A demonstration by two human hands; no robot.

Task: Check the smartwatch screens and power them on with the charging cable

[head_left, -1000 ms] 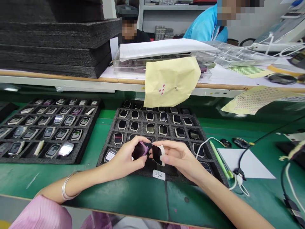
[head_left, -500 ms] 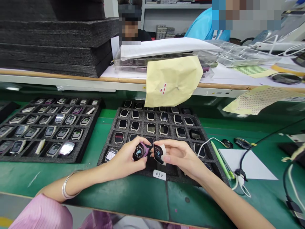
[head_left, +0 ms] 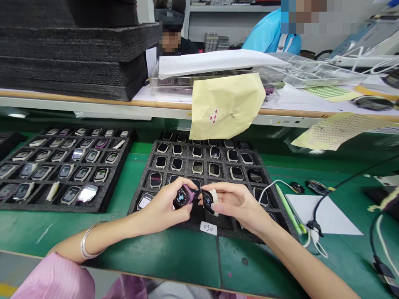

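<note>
Between the thumb and fingers of my left hand (head_left: pixel 166 207) is a purple smartwatch case (head_left: pixel 181 198), its screen lit with a dial. My right hand (head_left: pixel 232 201) pinches a cream-white smartwatch case (head_left: pixel 209 202), also with a lit screen, tilted towards the left. The two watches are close together but apart. Both are held above the front rows of a black foam tray (head_left: pixel 193 226), whose compartments hold many dark-screened watches. A white label (head_left: pixel 208 228) reading 030 is on the tray's front edge. My hands hide some of the front compartments.
Another foam tray (head_left: pixel 107 199) of watches lies to the left. A green pen (head_left: pixel 288 205), white paper (head_left: pixel 327 216) and cables are on the right. Overhead, a shelf edge (head_left: pixel 168 109) carries stacked black foam (head_left: pixel 62 68) and hanging yellow paper (head_left: pixel 227 108). Two people sit beyond.
Hands and watches hold almost the same positions. The white watch has turned and shifted very slightly to the right.
</note>
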